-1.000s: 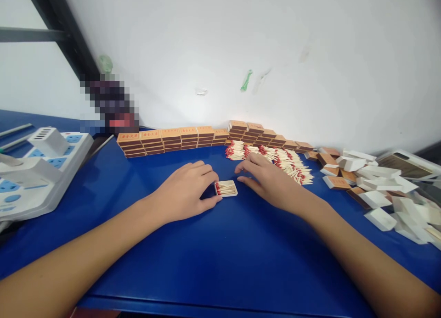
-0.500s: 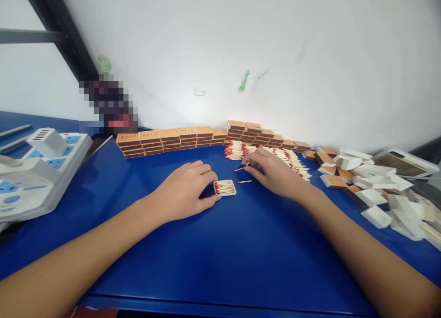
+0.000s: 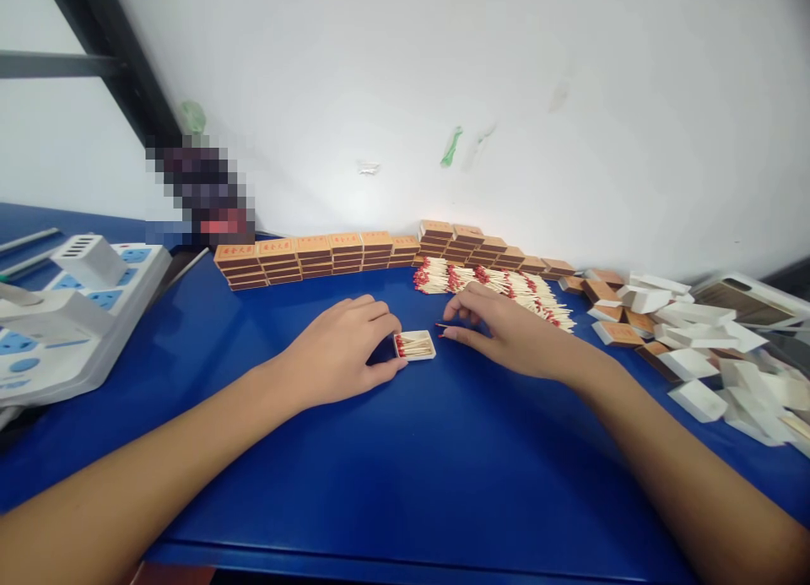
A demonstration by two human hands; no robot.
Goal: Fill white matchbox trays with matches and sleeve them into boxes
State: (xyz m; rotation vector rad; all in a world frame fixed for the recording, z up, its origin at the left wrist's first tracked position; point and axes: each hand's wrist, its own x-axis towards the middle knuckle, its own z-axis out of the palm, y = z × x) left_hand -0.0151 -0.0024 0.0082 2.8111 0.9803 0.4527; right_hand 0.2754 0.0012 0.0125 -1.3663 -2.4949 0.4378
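- Shallow white cardboard tray mid-way on blue surface, part-filled with red-headed wooden matches, gripped by left hand.
- Right hand, half-curled to its right; cannot tell whether it grips matches.
- Far: stacked orange-brown cardboard matchboxes seem done; loose match pile remains.

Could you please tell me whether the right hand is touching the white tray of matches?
No, the right hand is apart from the white tray, while the left hand touches it.
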